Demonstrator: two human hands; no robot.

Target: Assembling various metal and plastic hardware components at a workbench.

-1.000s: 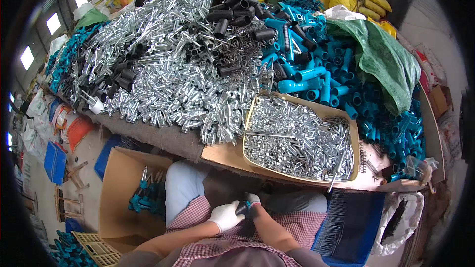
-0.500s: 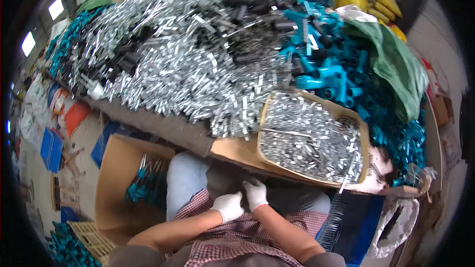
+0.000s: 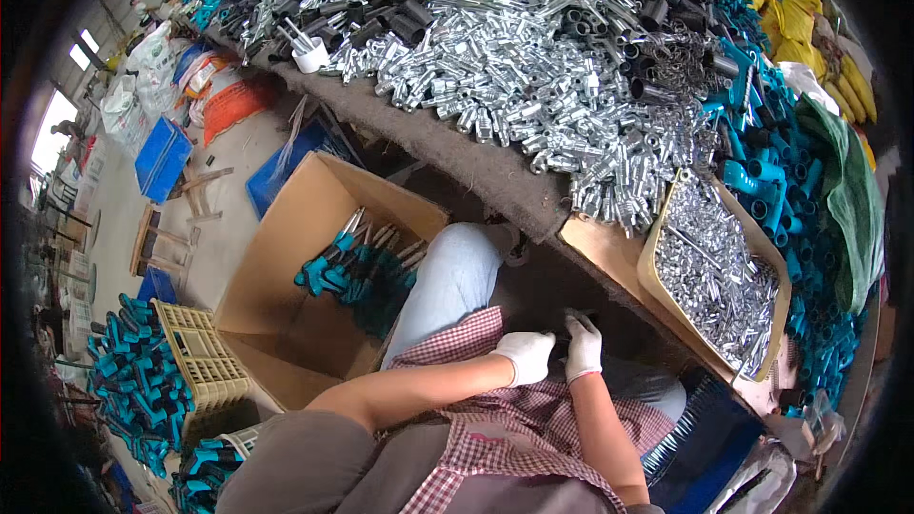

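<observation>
My left hand [image 3: 526, 357], in a white glove, is closed in a fist above the checked apron [image 3: 476, 326] on my lap. Close beside it is my right hand [image 3: 584, 350], also gloved in white, with darkened fingertips curled inward. A small gap shows between the two hands. Whatever their fingers hold, if anything, does not stand out against the dark background. To the left of my knee, a cardboard box [image 3: 276, 271] contains several teal-and-black tool bodies [image 3: 335, 266] with silver shafts.
Ahead, a bench edge [image 3: 447, 152] carries a heap of silver metal fittings [image 3: 533, 67]. A tray of small metal parts [image 3: 650, 271] stands at its right, near teal housings [image 3: 762, 171]. A yellow crate [image 3: 205, 352] and a blue bin [image 3: 714, 438] flank me.
The view has swung left, so the bench, tray and box appear farther right and more of the left floor shows. My hands stay close together over my lap, the left still in a fist.
</observation>
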